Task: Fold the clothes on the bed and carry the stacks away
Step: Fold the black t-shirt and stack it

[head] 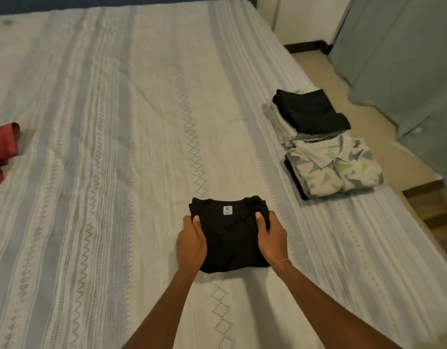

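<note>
Head view: I see my left hand [191, 244] and right hand [271, 238] gripping the sides of the folded black shirt [230, 238] on the bed [104, 122]. Two stacks [323, 144] sit right; a red garment [2, 149] lies left.

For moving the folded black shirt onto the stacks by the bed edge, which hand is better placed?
Right hand: it grips the black shirt on the side nearer the stacks; the left hand is farther.

Grey-green curtain [406, 59]; tan floor [348, 96]
</note>
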A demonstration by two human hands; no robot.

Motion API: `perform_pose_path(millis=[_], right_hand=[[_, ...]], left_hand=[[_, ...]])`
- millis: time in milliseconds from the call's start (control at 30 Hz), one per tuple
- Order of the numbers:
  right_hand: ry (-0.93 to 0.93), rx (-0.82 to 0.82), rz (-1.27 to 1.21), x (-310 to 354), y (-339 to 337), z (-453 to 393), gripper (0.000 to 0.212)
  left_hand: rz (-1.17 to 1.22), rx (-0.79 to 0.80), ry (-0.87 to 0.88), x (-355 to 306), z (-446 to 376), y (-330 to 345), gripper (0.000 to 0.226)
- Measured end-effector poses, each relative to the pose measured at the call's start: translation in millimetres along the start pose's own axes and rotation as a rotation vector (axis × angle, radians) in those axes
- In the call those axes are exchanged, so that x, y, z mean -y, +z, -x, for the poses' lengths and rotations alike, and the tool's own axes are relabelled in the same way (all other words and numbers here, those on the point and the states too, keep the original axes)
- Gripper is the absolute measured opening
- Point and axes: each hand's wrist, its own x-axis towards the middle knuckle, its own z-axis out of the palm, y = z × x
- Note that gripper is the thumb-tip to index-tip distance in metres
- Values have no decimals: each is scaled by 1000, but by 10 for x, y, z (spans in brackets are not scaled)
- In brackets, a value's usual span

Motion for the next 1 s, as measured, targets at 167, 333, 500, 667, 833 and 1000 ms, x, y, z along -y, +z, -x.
perform_pose_path(millis=[167,333,500,667,833,1000], right_hand=[[-52,-66,41,188,-941,-369,19],[-128,-157,98,126,-1885,-1004,31],[-165,-208,214,-129,-2626,-1852,29],[-173,-166,291,-376,-3011,-2690,29],[-179,-123,356,-613,-2973,-3221,32],[-80,-71,532,-953,-2812,-3348,38]], left_hand=[[58,6,64,-916,146,296,40],[91,23,132,-1857,269,841,42],[149,74,120,-2567,117,1614,49],[153,50,76,-2931,-152,2366,58],[50,-17,8,-2925,-383,2813,60],[-83,-24,-63,-2772,-423,2975,47]])
